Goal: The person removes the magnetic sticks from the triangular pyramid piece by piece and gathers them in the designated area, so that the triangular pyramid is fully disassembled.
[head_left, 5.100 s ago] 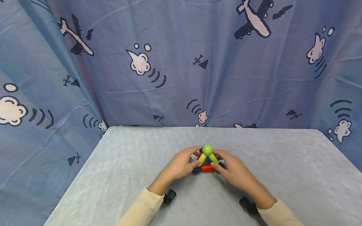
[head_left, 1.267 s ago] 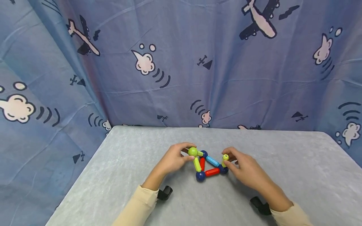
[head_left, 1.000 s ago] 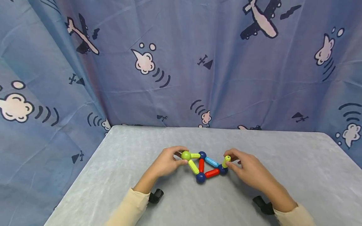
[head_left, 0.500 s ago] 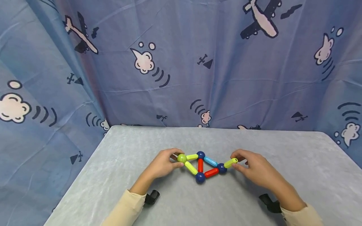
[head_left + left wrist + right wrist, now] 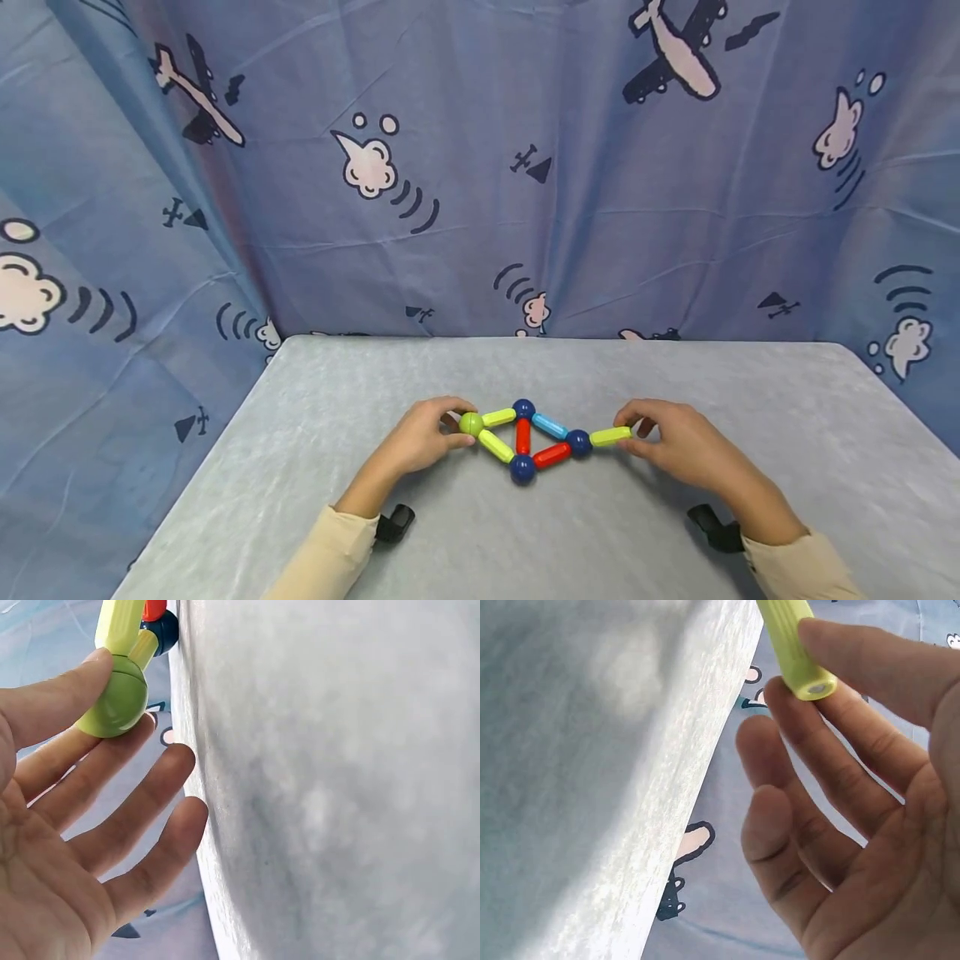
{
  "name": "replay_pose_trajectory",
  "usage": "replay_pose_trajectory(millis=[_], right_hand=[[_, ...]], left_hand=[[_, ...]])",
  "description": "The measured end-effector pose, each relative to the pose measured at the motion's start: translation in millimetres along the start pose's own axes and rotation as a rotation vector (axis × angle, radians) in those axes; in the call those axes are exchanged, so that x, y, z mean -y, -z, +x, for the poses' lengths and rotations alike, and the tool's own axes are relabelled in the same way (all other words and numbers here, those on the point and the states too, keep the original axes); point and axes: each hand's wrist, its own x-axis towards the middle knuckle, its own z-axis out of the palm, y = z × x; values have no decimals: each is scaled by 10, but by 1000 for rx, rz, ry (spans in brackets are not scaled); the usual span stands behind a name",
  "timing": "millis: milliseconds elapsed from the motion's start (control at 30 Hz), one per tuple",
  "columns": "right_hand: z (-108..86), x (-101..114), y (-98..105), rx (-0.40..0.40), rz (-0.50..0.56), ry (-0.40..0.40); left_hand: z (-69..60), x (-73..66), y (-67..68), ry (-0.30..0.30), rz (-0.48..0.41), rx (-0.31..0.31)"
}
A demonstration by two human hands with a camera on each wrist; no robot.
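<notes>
A flat shape of magnetic sticks and balls lies between my hands. My left hand (image 5: 422, 435) pinches the light green ball (image 5: 471, 424) at its left corner between thumb and fingertips. Two yellow-green sticks (image 5: 496, 446) run from that ball to two dark blue balls (image 5: 522, 468), which a red stick (image 5: 522, 436) joins. A blue stick (image 5: 551, 427) and another red stick (image 5: 552, 455) meet at a third dark blue ball (image 5: 578, 442). From there a yellow-green stick (image 5: 611, 436) points right, and my right hand (image 5: 678, 442) pinches its free end. That end shows a small metal disc in the right wrist view.
The shape is over a table with a pale grey cloth (image 5: 360, 375). Behind the table hangs a blue curtain (image 5: 465, 200) printed with planes and clouds. Black wrist cameras (image 5: 396, 524) sit under both wrists.
Over the last seconds the raised green ball was lowered leftward and the shape flattened out. The right-hand stick, upright earlier, has swung down to the right. Both hands have moved apart.
</notes>
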Motion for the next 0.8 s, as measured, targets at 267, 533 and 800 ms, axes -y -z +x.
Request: replay_pose_trajectory(millis=[267, 533, 800], right_hand=[[13, -56, -39, 50, -6, -22], [16, -134, -83, 66, -10, -15], [21, -178, -137, 78, -19, -9]], left_hand=[[-21, 4, -11, -22, 110, -3], [-40, -19, -34, -36, 217, 2], [-51, -5, -50, -49, 245, -3]])
